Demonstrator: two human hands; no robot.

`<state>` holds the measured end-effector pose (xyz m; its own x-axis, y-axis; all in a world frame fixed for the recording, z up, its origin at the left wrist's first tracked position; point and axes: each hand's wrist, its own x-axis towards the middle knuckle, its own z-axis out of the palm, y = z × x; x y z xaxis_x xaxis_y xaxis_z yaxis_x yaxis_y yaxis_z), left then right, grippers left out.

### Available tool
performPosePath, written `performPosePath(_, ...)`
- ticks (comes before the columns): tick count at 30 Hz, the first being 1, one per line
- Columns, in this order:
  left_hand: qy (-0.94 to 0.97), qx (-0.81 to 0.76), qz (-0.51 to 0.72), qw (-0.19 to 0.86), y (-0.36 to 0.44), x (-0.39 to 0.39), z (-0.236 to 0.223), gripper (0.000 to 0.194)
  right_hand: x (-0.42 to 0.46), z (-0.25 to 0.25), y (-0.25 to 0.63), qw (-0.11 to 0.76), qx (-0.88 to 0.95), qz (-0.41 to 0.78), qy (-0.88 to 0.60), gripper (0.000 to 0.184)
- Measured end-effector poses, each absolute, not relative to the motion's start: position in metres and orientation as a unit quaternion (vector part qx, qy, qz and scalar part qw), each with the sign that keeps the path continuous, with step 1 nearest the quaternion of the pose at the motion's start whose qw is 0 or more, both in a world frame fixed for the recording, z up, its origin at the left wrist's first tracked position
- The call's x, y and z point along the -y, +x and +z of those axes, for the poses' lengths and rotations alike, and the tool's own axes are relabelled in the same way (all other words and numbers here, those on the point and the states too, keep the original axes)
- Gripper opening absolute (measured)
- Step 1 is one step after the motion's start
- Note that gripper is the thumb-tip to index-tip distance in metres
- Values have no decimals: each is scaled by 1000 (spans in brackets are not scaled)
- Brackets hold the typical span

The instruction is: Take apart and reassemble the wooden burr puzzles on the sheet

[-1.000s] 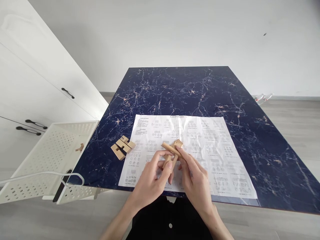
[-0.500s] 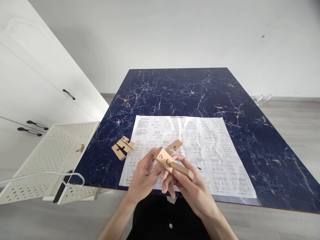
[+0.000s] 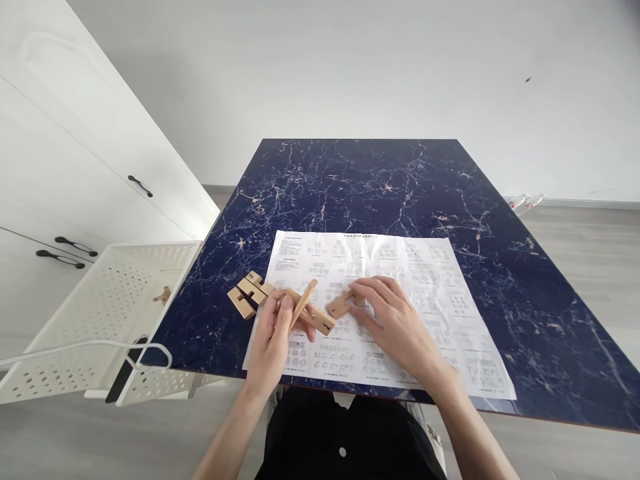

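Note:
My left hand point(image 3: 270, 337) is closed around two wooden puzzle pieces that cross each other. One is a slotted bar point(image 3: 323, 321) with a dark numeral on its end; the other is a slimmer stick point(image 3: 305, 301) passing across it. Over the paper sheet point(image 3: 345, 353), my right hand point(image 3: 395, 320) has its thumb and fingers around a notched wooden puzzle piece point(image 3: 341, 305) with a dark mark. That piece lies on or just above the sheet. Left of my left hand, notched wooden blocks point(image 3: 247, 293), one marked 3, rest together on the table.
The dark blue marbled table point(image 3: 350, 187) reaches toward a white wall. At its left stands a perforated white basket point(image 3: 65, 353) with a small wooden piece point(image 3: 163, 295) in it and a white cable point(image 3: 90, 343) across it. White cabinets point(image 3: 90, 167) stand farther left.
My left hand has moved left with the crossed pieces, which are turned round. My right hand has let go of them and closed on the notched piece lying on the sheet.

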<state>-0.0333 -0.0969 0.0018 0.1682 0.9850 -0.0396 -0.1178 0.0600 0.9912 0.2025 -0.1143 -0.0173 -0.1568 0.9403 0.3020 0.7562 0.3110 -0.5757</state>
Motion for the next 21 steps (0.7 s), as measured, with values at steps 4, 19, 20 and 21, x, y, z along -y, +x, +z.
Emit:
performPosePath(4,503,-446,473,570,-34,97,-1,37,113,-20,205,294,736,179,-583,23)
performPosePath(19,552,-462,417,555,-38,99,3,38,153,33,168,504,400,626,-442,36)
performPosePath(20,558,-462,416,550,-38,99,3,38,154,35,162,510,383,645,-422,36)
performPosePath(21,563,-463,417,543,-37,99,3,38,154,36,157,515,368,655,-413,37)
